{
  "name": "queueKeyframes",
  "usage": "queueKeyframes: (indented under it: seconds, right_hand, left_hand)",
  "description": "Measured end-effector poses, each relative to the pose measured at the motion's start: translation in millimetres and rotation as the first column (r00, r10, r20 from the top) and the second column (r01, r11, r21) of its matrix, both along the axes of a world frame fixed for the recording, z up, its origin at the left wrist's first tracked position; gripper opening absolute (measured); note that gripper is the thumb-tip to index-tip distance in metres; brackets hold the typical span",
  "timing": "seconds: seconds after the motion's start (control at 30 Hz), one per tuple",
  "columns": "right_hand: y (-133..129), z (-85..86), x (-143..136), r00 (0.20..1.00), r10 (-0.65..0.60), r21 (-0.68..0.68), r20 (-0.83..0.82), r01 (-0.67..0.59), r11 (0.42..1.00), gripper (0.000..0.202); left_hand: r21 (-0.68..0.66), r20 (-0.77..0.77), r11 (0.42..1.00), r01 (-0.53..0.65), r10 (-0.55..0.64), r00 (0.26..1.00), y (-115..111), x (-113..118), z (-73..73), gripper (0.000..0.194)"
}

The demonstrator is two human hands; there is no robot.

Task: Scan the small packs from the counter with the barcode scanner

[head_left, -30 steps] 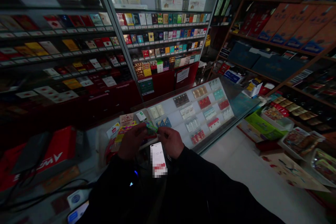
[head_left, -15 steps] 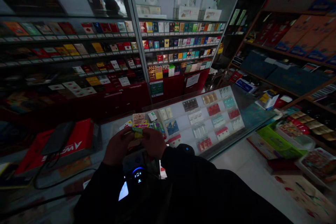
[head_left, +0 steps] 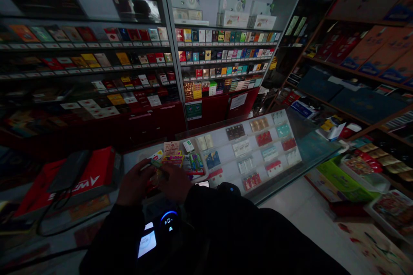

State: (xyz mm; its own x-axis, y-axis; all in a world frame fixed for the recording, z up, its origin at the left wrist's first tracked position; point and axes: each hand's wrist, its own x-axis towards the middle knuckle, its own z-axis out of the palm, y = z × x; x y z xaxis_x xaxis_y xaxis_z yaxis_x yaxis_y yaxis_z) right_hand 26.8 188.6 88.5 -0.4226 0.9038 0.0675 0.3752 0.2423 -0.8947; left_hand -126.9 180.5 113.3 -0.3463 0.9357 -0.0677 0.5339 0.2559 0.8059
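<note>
My left hand [head_left: 136, 184] and my right hand [head_left: 176, 184] meet over the counter, fingers closed on a small green and yellowish packet [head_left: 157, 164]. Dim light and my fingers hide most of it, so its kind is unclear. Just beyond my hands is a light-coloured tray [head_left: 205, 175] of colourful small packs [head_left: 195, 162], with a pink packet [head_left: 171, 147] and a white and green box [head_left: 188, 146] at its far side. Below my hands, a dark device [head_left: 169, 221] shows a lit blue arc and icons, beside a bright screen [head_left: 147, 244].
A red box [head_left: 97, 172] with a dark case [head_left: 69, 172] and cables lies to the left. A sloped display [head_left: 251, 150] of packs stands on the glass counter to the right. Shelves [head_left: 226, 43] of cigarette packs line the back. Green bins [head_left: 342, 176] stand at far right.
Both hands have shifted left and slightly down with the small packet, turning it more upright. More of the tray of packs shows now.
</note>
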Motion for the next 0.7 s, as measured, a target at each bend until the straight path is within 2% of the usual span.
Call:
queueKeyframes:
  seconds: [0.13,0.27,0.37,0.57,0.7]
  right_hand:
    - [-4,2.1,2,0.999,0.033,-0.029,0.011,-0.033,0.999,0.023]
    - [-9,-0.5,8,0.997,0.066,-0.081,0.037,-0.063,0.995,0.020]
    - [-14,-3.2,17,0.999,0.049,-0.098,0.011,-0.048,0.994,0.025]
    - [-31,-1.0,51,0.998,0.005,-0.148,-0.061,-0.014,0.989,0.031]
    - [-49,-0.9,82,0.992,-0.104,-0.187,-0.068,0.090,0.978,0.026]
  left_hand:
    - [-0.036,0.053,0.999,-0.039,0.041,0.998,1,0,-4.4,0.039]
    - [-0.060,0.056,0.996,-0.072,0.076,0.996,1,1,-8.6,0.048]
    - [-0.049,0.123,0.995,-0.090,0.096,0.988,-1,6,-7.5,0.052]
    - [-0.019,0.210,0.995,-0.102,0.103,0.972,-11,29,4.5,0.049]
    - [-0.057,0.142,0.996,-0.075,0.083,0.986,-16,41,6.5,0.048]
